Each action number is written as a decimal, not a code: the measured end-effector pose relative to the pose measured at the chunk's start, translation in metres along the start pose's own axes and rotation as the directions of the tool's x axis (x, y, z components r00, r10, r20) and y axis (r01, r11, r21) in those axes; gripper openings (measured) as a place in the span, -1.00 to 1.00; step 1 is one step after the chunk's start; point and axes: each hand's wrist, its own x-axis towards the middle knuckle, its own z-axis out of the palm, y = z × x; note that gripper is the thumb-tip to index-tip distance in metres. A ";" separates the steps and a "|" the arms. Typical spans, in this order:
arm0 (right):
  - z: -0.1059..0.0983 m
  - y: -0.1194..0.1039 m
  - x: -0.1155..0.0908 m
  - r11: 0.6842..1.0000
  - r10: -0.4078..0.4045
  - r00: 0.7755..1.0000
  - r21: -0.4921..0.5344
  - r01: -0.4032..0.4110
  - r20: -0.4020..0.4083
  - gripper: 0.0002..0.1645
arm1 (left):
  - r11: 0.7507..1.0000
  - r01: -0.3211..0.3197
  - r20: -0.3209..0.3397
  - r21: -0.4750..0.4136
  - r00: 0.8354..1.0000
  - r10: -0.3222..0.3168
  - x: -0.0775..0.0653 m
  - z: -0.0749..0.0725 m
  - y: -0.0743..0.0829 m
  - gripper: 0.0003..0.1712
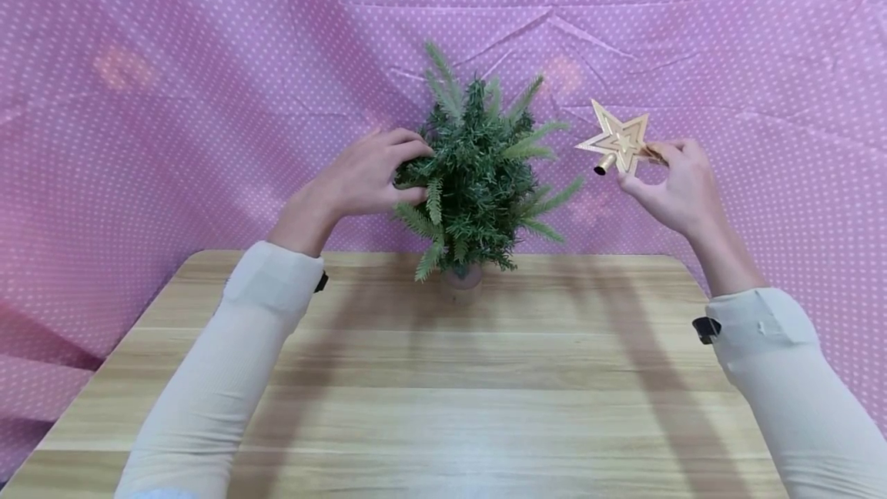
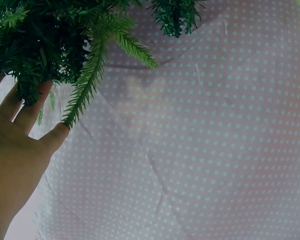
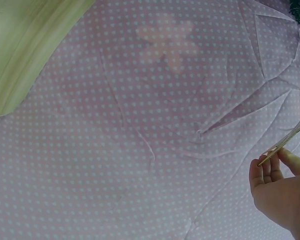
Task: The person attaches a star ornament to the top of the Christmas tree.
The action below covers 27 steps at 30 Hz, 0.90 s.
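A small artificial Christmas tree (image 1: pixel 485 175) stands at the table's far edge, its round base (image 1: pixel 463 285) partly covered by low branches. From the left, my left hand (image 1: pixel 377 172) grips its foliage, fingers and thumb bent about the branches. In the left wrist view the fingertips vanish behind dark green needles, and the thumb meets the tip of a light green sprig (image 2: pixel 87 85). My right hand (image 1: pixel 682 187) pinches a gold star tree topper (image 1: pixel 622 137) in the air to the tree's right. The topper's short tube (image 1: pixel 605 165) points down and left.
The light wooden table (image 1: pixel 443 406) has rounded far corners. Behind it and down its sides hangs a pink cloth (image 1: pixel 242 98) with white dots, creased behind the tree. Both forearms reach in over the table.
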 end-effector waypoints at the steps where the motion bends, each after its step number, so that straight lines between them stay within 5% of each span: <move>1: -0.001 -0.001 0.001 1.000 0.006 1.000 -0.003 -0.006 0.004 -0.15 | 1.000 -0.002 0.000 -0.002 1.000 0.002 0.000 0.000 0.000 -0.28; 15: -0.006 -0.014 0.007 0.999 0.037 0.998 -0.014 -0.037 0.043 -0.09 | 0.999 0.039 0.023 -0.021 0.999 -0.039 -0.002 -0.002 0.002 -0.16; 27: -0.008 -0.025 0.019 1.000 0.010 1.000 0.006 -0.010 -0.021 -0.14 | 0.999 0.038 0.012 -0.020 0.999 -0.038 0.000 -0.003 0.002 -0.16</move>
